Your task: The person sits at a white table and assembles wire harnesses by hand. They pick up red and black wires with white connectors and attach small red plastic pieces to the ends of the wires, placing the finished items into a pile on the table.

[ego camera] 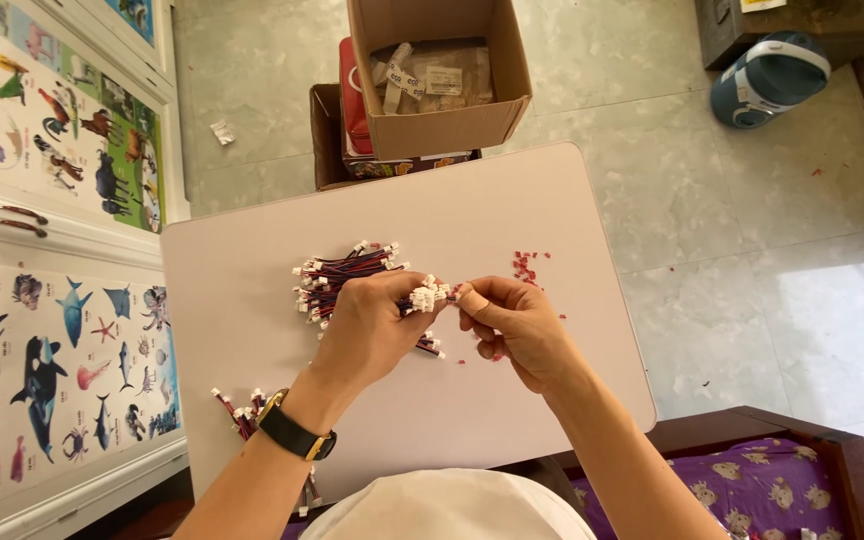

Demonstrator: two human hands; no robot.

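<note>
Far left, animal posters (62,300) cover the cupboard doors beside the white table (252,300). Near the table's front edge lies a small bunch of wires (237,408), just by the watch (294,432) on the person's left wrist. The left hand (372,325) is curled tight around a bundle (430,295) of red-and-dark leads, its white plugs poking out between thumb and fingers. A larger pile (337,275) lies on the table behind that hand. The right hand (514,318) pinches thumb and forefinger at one plug on the bundle's tip. To my eye, a small, steady pinch on one plug works best, with the left hand gripping close. Red bits (525,266) lie scattered just beyond, and an open box (439,75) stands at the far edge.
</note>
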